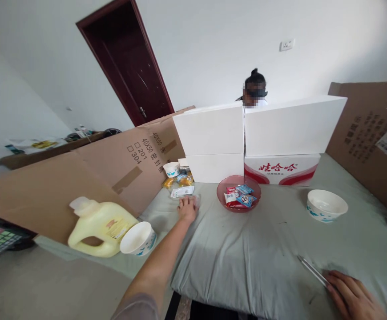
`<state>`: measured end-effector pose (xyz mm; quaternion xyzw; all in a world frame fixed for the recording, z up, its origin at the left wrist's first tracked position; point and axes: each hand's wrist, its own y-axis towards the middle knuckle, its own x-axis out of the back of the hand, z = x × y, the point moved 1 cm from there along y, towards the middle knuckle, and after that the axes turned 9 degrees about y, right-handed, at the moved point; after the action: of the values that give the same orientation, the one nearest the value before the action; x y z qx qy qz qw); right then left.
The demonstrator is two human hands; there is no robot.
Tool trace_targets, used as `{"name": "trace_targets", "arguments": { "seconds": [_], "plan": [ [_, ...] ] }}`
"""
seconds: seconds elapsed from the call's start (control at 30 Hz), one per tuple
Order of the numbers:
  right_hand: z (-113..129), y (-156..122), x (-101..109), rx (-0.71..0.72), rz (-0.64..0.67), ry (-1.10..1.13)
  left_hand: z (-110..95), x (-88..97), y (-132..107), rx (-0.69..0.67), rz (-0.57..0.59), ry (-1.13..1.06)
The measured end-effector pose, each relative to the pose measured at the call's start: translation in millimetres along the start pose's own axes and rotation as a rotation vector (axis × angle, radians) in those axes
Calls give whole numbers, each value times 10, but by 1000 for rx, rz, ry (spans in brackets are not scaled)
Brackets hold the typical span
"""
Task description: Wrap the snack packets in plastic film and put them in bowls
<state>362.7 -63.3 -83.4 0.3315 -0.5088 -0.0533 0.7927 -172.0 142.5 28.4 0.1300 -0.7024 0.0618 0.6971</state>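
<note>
My left hand (pixel 187 209) reaches across the green cloth, its fingers curled down at a clear plastic item (pixel 197 201) that they partly cover; its kind is unclear. Just beyond lie a white packet (pixel 182 191) and several yellow wrapped snacks (pixel 186 179). Metal tweezers (pixel 312 270) rest in the closed fingers of my right hand (pixel 353 294), low over the cloth at the right, tips pointing away to the left. Between the hands and farther back, a red translucent bowl (pixel 223 201) holds several small red, white and blue packets (pixel 243 195).
White paper bowls stand at right (pixel 327 205), near left (pixel 138 238) and back left (pixel 171 169). A pale yellow jug (pixel 105 222) leans beside the near one. White boxes (pixel 213 133) and cardboard panels (pixel 123 164) wall the table; a person (pixel 255 86) is behind them.
</note>
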Motion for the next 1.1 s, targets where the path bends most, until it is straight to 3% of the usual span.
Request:
{"name": "trace_targets", "arguments": {
  "seconds": [0.17,0.3,0.37,0.43,0.5,0.53,0.6,0.67,0.73,0.8,0.87,0.93,1.1],
  "plan": [
    [289,130,139,-64,-27,-39,-339,-52,-761,-322,-46,-77],
    [349,173,173,-92,-21,-51,-569,-62,-1394,-556,-79,-554],
    [372,181,190,-115,-5,-55,-713,-105,-1659,-475,41,-897],
    [395,191,211,-127,5,-55,-880,-195,-1884,-291,267,-1214],
    [414,202,230,-131,12,-49,-1036,-305,-2063,-118,446,-1396],
    [422,207,237,-133,14,-45,-1093,-353,-2130,-69,460,-1419],
    [436,214,246,-144,20,-39,-1145,-408,-2210,-48,322,-1330],
    [449,219,251,-157,17,-36,-1121,-384,-2229,-101,53,-1106],
    [462,224,256,-166,21,-33,-1060,-286,-2212,-209,-207,-831],
    [472,229,263,-174,30,-29,-1007,-162,-2191,-417,-332,-595],
    [478,233,270,-180,39,-27,-986,-59,-2195,-703,-289,-440],
    [480,233,271,-186,43,-26,-985,6,-2236,-901,-196,-363],
    [486,225,261,-207,48,-26,-1058,46,-2435,-947,-146,-337]
  ]
}}
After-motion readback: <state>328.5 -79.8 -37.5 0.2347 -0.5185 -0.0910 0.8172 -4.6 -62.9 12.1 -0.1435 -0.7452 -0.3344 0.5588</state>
